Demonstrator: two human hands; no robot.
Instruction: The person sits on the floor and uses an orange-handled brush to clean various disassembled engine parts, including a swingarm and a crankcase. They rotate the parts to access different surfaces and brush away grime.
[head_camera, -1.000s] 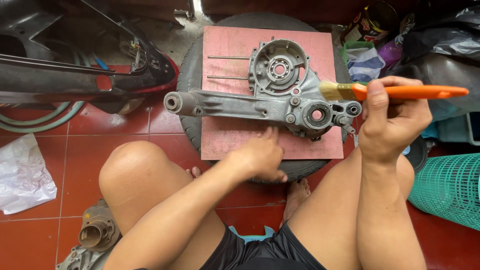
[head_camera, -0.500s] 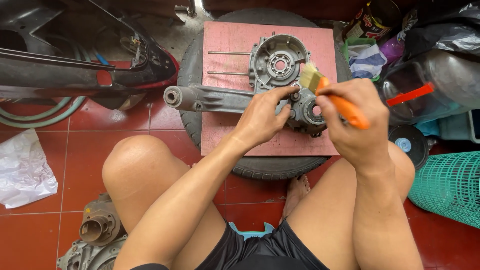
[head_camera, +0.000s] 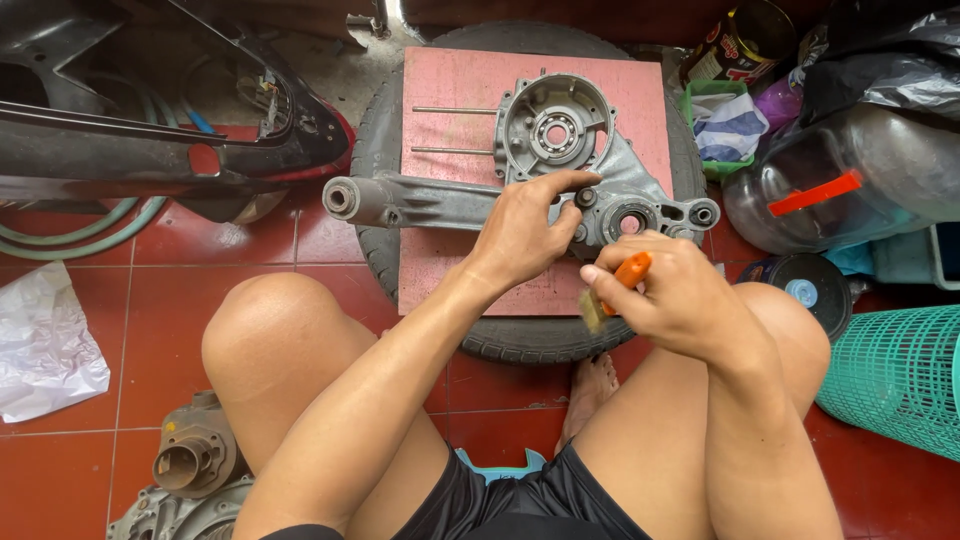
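Right hand (head_camera: 680, 300) now lower, drawn back from casing (head_camera: 560, 170); brush (head_camera: 612, 288) gripped tight, orange handle up, bristles down. Left hand (head_camera: 530, 230) spread on casing, forefinger extended along rim. Casing: grey cast metal, round bearing housing, long arm; lies on pink board (head_camera: 450, 100) atop ribbed rubber tyre (head_camera: 520, 340), just beyond both hands.

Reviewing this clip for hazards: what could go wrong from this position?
1. The engine case lies on a pink board atop a tyre; pressure from the left hand could tip or slide it.
2. The right hand holds the paintbrush bristles down beside the case; loose bristles or grit might reach the open bearing.
3. A bare foot sits below the tyre edge, exposed if the case slips.
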